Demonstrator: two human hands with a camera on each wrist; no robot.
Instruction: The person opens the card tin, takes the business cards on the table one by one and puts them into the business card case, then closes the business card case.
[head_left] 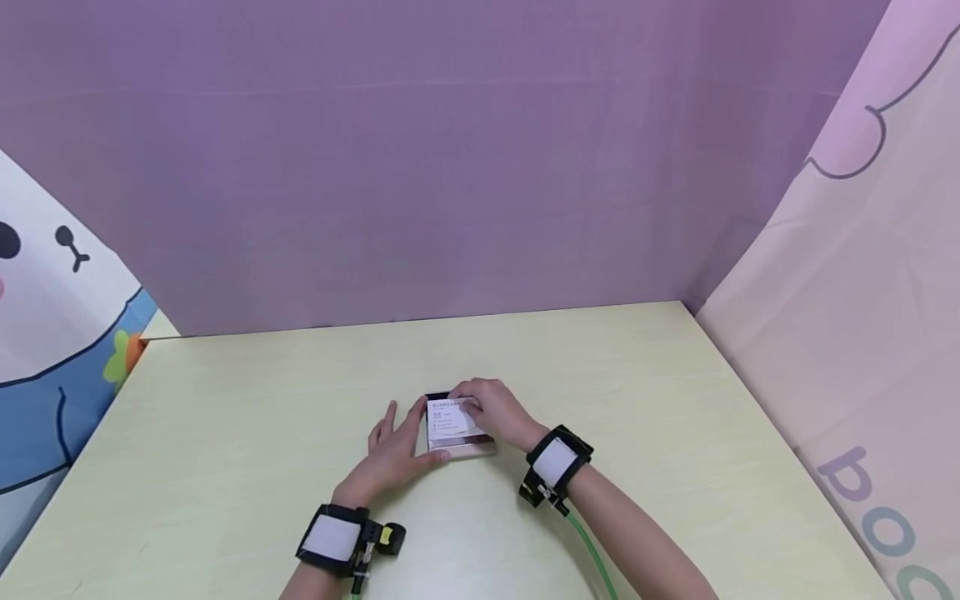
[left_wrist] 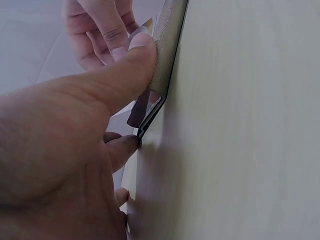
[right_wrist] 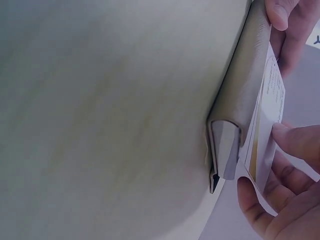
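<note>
Roughly, per label:
Scene: pale yellow-green counter (head_left: 637, 392), purple backdrop (head_left: 450, 150) behind it, cartoon-print curtains at both sides.
Thing: flat card holder (head_left: 459, 448) lying on the counter near the middle, toward the person's edge; a printed white card (head_left: 450, 423) sits on top of it.
Thing axis: holder's long side runs roughly left-right in the head view, slightly skewed; the card's long side runs away from the person toward the backdrop. Which end of the holder opens, can't tell from the head view.
Thing detail: the wrist views show a slim metallic shell (right_wrist: 245, 95) with a rounded corner and a thin dark seam, cards (right_wrist: 265, 125) fanned just off its face.
Left hand: left hand (head_left: 397, 450) flat on the counter just left of the holder, fingers spread and mostly straight; thumb (left_wrist: 125, 70) pressed against the holder's textured edge (left_wrist: 167, 45), steadying it. Not curled round it.
Right hand: right hand (head_left: 495, 410) over the far-right part of the holder, fingers bent, pinching the card between thumb (right_wrist: 295, 140) and fingertips.
Wrists: black strap with white patch on each wrist; green cable (head_left: 592, 550) runs back from the right one.
Contact: both hands touch holder or card; holder rests flat on the counter.
</note>
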